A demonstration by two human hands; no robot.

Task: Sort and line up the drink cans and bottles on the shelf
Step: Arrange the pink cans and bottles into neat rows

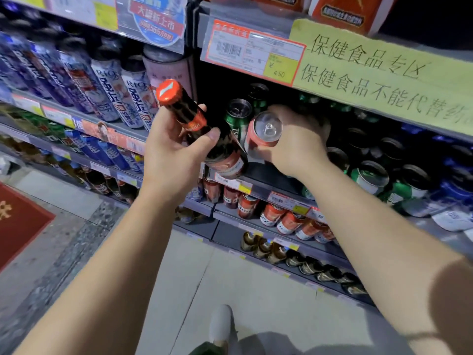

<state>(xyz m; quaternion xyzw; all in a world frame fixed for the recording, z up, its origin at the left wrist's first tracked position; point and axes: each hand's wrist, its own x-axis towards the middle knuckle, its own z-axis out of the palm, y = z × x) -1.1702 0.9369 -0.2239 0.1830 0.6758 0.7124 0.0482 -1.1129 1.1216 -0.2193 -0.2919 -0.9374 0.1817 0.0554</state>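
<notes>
A shop: stocked drink shelves (258, 187) with price tags (252, 52)

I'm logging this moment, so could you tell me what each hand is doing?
Left hand: grips the dark bottle.
Right hand: grips the red can.

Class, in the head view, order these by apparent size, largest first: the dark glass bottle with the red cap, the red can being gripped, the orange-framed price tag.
1. Orange-framed price tag
2. Dark glass bottle with the red cap
3. Red can, partly hidden by the right hand

Distances differ, so true sizes stay unsure.

both hands full at the drinks shelf (256, 184)
my left hand (174, 152) grips a dark glass bottle with an orange cap (202, 129); my right hand (294, 139) holds a red aluminium can (263, 135) beside a green can (236, 116).
</notes>
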